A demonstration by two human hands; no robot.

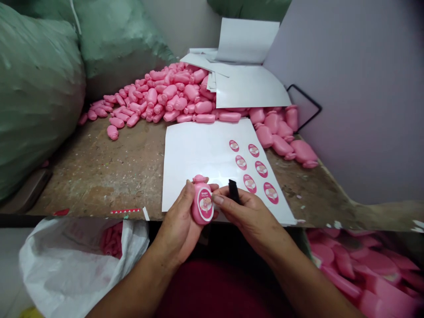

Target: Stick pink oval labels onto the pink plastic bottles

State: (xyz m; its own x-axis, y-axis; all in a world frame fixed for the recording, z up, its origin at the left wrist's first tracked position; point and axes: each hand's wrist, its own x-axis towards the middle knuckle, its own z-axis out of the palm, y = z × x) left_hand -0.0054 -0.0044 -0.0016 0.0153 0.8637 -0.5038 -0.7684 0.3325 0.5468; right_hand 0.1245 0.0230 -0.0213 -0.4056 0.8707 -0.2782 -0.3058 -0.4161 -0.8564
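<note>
Wrapped around a small pink bottle (196, 211), my left hand (180, 216) keeps it upright near the table's front edge. An oval sticker (205, 204) with a white border and the word BABY lies on the bottle's face. My right hand (253, 214) has its thumb and forefinger at the sticker's right edge. A short black tool (233, 191), its kind unclear, pokes up from between the right fingers. Beneath both hands is a white sticker sheet (195, 150) with several oval stickers (261, 169) on its right half.
A heap of pink bottles (168, 92) covers the table's back, with white sheets (251, 84) on top. Green sacks (126, 39) stand at left. A phone-like dark object (26, 192) lies near the left edge. Below are a white bag (76, 265) and pink pieces (371, 265).
</note>
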